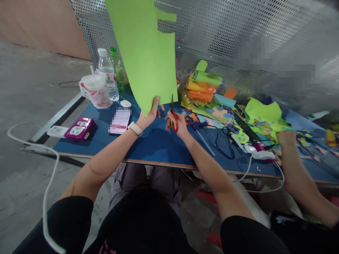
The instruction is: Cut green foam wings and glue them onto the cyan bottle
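A large sheet of light green paper (150,60) rises above the blue table, with notches cut in its upper right edge. My left hand (150,114) grips its lower edge, thumb in front of the paper. In my right hand (180,124) is a pair of scissors (174,118) with red and yellow handles. Their dark blades point up at the sheet's lower right corner; whether they touch it I cannot tell. A blue glue gun (197,124) lies just right of my right hand.
Left on the table (156,148) are a phone (121,120), a purple power strip (81,128), a bagged cup (95,90) and bottles (107,74). Paper-covered bottles (203,86) and green scraps (265,113) lie right, beside another person's arm (299,169). A white cable (54,169) hangs left.
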